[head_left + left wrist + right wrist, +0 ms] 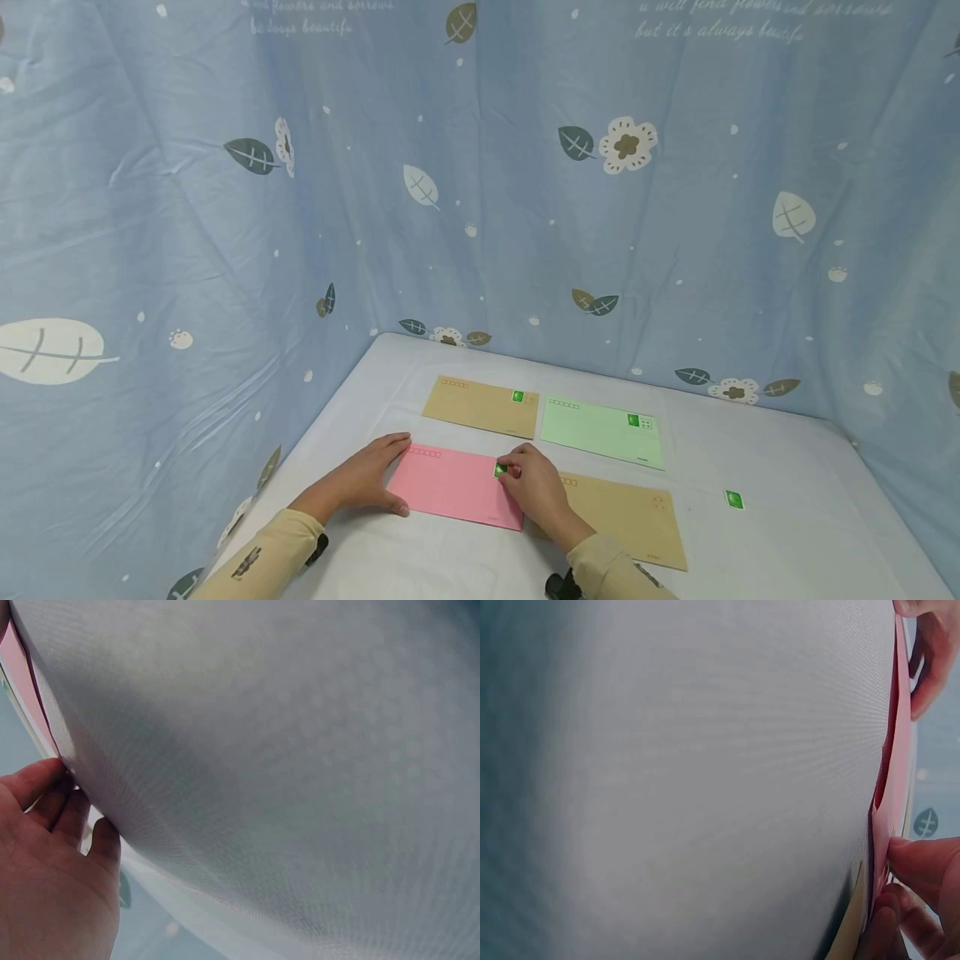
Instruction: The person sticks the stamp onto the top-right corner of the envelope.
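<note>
A pink envelope (456, 487) lies on the white cloth in the head view. My left hand (369, 477) rests at its left end, index finger by the upper corner and thumb by the lower. Over the envelope's upper right corner, my right hand (538, 487) pinches a small green stamp (500, 470) between thumb and index finger, with part of it covered by the fingertips. The right wrist view shows the thumb and fingers of that right hand (926, 892) close at the pink paper (900, 742). In the left wrist view, the fingers of my left hand (52, 855) touch the cloth.
Behind lie a brown envelope (480, 408) and a light green envelope (600, 433), each bearing a green stamp. Another brown envelope (622, 521), without a stamp, is partly under my right forearm. A loose green stamp (734, 500) lies to the right. Blue patterned curtains (525, 208) surround the table.
</note>
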Tool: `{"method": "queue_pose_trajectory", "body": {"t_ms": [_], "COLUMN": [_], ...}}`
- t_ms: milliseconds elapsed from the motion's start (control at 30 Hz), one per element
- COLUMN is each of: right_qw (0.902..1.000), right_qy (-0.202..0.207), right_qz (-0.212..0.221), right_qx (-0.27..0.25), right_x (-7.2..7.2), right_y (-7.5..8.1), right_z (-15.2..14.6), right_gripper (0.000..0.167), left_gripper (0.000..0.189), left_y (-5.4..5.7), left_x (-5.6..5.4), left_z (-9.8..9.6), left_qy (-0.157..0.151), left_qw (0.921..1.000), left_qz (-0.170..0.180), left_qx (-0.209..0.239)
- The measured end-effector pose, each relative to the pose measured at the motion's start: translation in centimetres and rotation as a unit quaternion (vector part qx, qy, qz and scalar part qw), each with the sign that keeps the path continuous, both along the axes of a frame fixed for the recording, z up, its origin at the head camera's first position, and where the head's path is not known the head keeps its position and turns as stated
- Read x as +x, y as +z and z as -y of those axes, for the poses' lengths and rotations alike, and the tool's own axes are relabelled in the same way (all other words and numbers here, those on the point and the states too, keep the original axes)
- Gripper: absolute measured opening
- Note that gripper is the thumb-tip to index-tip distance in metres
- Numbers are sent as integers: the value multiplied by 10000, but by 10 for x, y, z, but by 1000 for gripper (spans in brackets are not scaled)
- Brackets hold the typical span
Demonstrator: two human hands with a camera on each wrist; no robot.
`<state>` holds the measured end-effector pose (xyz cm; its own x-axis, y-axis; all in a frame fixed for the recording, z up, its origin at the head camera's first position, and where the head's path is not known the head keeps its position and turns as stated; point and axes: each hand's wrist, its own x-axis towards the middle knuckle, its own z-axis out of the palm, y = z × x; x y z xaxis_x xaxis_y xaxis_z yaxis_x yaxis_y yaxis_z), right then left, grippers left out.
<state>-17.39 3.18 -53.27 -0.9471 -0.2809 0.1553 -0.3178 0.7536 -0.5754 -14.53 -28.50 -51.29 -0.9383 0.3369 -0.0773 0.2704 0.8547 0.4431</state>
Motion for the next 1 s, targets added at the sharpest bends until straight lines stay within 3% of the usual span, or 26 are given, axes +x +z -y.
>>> {"method": "queue_pose_trajectory", "body": {"t_ms": [1000], "right_qw": [9999], "right_qy": [-78], "right_qz": [-3], "right_qx": [-152], "right_x": [3], "right_y": [3], "right_z": [0], "right_gripper": [22], "left_gripper": [117], "left_y": [1], "left_x": [1], "left_z": [0], "left_qy": [21], "left_qw": [10000], "left_qz": [26], "left_qx": [-5]}}
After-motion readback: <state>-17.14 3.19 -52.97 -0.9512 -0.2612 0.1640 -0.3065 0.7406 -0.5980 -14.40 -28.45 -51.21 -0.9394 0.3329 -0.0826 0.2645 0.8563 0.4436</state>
